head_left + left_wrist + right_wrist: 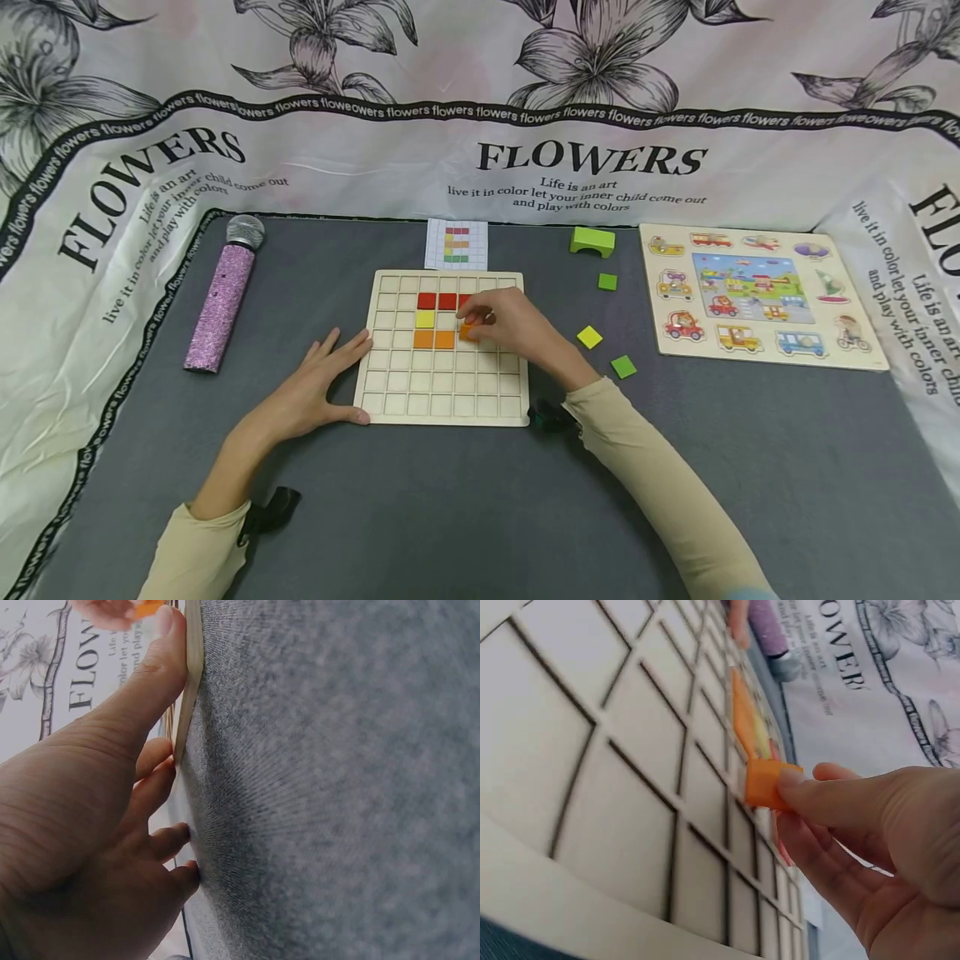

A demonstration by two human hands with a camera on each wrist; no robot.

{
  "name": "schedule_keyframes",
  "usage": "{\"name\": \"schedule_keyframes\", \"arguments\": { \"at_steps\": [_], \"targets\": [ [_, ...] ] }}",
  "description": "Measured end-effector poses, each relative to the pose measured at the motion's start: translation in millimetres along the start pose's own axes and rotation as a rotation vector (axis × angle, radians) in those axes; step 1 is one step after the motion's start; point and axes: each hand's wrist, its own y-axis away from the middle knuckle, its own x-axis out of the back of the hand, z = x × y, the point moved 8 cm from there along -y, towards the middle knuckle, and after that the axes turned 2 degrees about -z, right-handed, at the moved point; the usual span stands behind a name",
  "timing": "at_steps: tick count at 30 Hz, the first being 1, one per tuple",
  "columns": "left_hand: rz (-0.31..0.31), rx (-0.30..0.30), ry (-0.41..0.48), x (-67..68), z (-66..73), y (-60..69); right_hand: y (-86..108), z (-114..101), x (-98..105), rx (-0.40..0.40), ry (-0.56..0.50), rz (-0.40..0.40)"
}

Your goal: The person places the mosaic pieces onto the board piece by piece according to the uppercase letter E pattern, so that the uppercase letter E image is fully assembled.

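Between thumb and fingers my right hand (pixel 517 329) pinches an orange square tile (pixel 769 782), tilted over the wooden grid board (pixel 442 406). Beside it in the grid lie two flat orange tiles (pixel 433 339). A yellow tile (pixel 424 319) sits above them, then a row of red tiles (pixel 437 301) whose right end my fingers partly cover. My left hand (pixel 300 396) has its fingers spread, with thumb and fingertips touching the board's left edge. In the left wrist view the thumb (pixel 150 679) rests against the board's side.
A card (pixel 457 246) printed with coloured squares lies behind the board. To the right are a green arch block (pixel 592 242), green tiles (pixel 623 367), a yellow tile (pixel 589 337) and a vehicle picture puzzle (pixel 757 333). A pink glittery microphone (pixel 225 304) lies at left.
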Motion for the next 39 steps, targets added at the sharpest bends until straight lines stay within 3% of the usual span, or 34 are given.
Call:
{"name": "schedule_keyframes", "arguments": {
  "at_steps": [9, 19, 27, 39],
  "targets": [
    [0.001, 0.009, 0.000, -1.5, -2.6, -0.4, 1.3, 5.5, -11.4, -0.024, 0.008, -0.024],
    [0.011, 0.001, 0.000, -0.2, -0.9, -1.1, 3.9, 6.5, -11.0, -0.034, -0.002, -0.060],
    [0.022, -0.008, -0.010, 0.4, -0.9, -0.3, 28.9, 16.0, 24.8, -0.086, 0.051, -0.061],
    [0.006, 0.004, -0.008, -1.1, -3.3, 0.6, 97.0, 73.8, 78.5, -0.191, 0.121, -0.070]
  ]
}}
